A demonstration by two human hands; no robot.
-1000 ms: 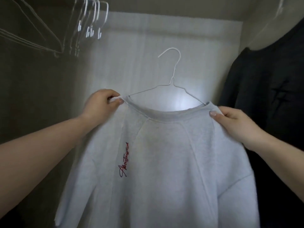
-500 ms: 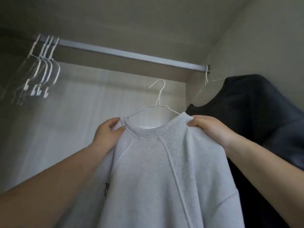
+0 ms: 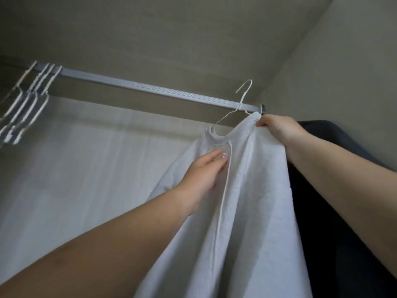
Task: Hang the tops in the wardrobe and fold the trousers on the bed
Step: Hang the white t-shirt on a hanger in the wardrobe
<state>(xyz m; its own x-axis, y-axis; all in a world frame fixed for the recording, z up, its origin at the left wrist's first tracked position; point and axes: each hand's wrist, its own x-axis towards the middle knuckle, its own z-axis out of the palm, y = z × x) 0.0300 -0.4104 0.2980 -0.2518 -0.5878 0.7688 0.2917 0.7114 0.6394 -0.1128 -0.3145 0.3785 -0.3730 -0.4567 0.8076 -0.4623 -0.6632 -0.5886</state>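
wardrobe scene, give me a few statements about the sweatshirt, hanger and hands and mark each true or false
1. The right hand grips the light grey sweatshirt at its shoulder. True.
2. The white wire hanger already hangs from the rail. False: its hook stands above the rail, not yet over it.
3. The left hand lies with straight fingers on the sweatshirt's front. True.
4. The empty hangers hang at the rail's right end. False: they hang at its left end.
5. A dark top hangs to the right of the sweatshirt. True.

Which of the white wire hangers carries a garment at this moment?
The hanger at the rail's right end, inside the white sweatshirt whose shoulder the right hand grips. The cluster of hangers at the left end is bare.
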